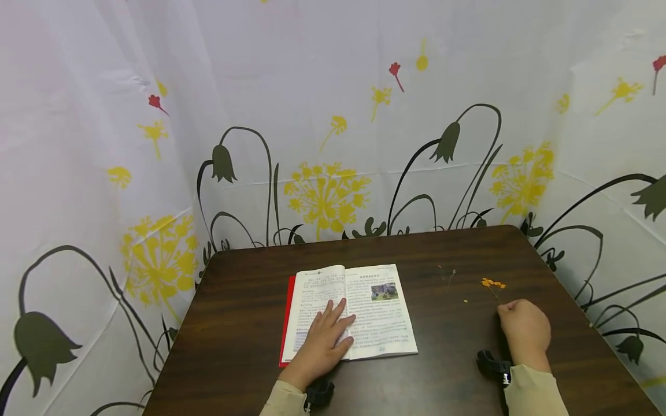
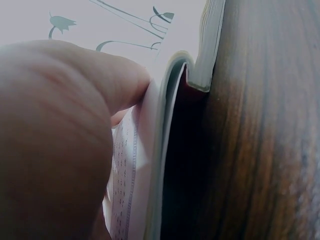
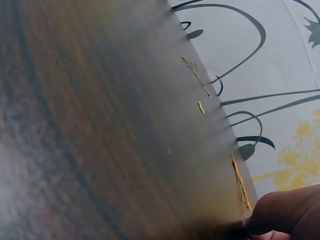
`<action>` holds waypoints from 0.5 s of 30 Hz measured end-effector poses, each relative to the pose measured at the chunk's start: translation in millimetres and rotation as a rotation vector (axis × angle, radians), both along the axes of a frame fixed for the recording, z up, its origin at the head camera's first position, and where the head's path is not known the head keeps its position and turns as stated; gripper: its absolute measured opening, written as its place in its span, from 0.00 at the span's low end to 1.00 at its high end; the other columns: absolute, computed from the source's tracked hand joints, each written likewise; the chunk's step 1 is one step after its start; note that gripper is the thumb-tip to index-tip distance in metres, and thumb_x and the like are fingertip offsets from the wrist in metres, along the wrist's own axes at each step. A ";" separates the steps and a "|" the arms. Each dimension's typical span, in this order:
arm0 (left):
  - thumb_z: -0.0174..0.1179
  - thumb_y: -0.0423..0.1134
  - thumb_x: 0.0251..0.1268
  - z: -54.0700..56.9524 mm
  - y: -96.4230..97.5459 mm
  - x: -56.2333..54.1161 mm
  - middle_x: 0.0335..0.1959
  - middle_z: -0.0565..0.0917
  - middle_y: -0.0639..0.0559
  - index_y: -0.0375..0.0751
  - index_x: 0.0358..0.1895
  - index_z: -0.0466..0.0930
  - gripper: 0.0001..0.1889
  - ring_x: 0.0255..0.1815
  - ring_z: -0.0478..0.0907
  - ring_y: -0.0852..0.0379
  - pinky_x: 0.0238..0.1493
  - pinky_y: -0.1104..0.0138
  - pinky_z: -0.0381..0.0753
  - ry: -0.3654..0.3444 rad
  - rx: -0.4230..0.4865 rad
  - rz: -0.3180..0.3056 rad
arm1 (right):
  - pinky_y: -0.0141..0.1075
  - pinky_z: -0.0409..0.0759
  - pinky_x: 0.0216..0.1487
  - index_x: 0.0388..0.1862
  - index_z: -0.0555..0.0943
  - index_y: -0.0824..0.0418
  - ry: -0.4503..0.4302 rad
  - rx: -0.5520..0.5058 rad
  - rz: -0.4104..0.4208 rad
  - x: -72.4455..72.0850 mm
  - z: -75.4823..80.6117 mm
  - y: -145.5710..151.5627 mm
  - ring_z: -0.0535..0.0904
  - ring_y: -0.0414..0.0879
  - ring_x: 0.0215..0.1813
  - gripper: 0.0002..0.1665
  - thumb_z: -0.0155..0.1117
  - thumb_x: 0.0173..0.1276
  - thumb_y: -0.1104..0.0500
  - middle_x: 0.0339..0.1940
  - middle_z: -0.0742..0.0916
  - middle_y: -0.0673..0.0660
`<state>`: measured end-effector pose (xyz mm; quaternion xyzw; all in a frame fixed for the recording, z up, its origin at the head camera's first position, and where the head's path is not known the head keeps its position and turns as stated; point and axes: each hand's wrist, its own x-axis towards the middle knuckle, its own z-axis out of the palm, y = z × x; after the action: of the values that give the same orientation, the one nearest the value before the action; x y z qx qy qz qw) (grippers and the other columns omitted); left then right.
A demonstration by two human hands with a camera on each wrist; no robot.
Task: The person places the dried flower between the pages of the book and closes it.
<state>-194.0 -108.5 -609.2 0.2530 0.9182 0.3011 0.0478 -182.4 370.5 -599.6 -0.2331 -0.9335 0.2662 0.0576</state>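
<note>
An open book with a red cover edge lies on the dark wooden table. My left hand rests on its left page near the spine, fingers spread; in the left wrist view the thumb presses the page beside the fold. At the right, my right hand pinches the thin stem of a small dried orange flower, whose blossoms point away from me, low over the table. The right wrist view shows the flower edge-on beyond the thumb.
Between book and flower lie a thin dried sprig and a tiny yellow bit. Behind the table hangs a white curtain printed with flowers. Each wrist wears a black camera, such as the right wrist camera.
</note>
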 end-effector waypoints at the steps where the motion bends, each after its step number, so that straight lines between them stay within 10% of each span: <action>1: 0.59 0.51 0.82 0.0 0.3 0.1 0.91 0.58 0.46 0.50 0.78 0.77 0.27 0.92 0.47 0.33 0.85 0.28 0.47 -0.003 -0.004 -0.001 | 0.59 0.83 0.37 0.37 0.91 0.66 -0.020 -0.004 0.009 0.5 -0.4 0.6 0.86 0.62 0.35 0.20 0.57 0.76 0.55 0.39 0.91 0.70; 15: 0.58 0.52 0.83 -0.1 0.8 -0.2 0.92 0.57 0.48 0.51 0.79 0.76 0.27 0.93 0.46 0.35 0.85 0.29 0.48 -0.008 -0.033 0.005 | 0.42 0.69 0.30 0.38 0.83 0.64 0.155 -0.105 -0.091 0.9 -0.3 -9.7 0.79 0.57 0.32 0.17 0.57 0.78 0.52 0.29 0.85 0.61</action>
<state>-194.3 -107.7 -609.3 0.2488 0.9234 0.2870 0.0551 -181.4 360.8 -599.9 -0.2568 -0.8995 0.3291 0.1292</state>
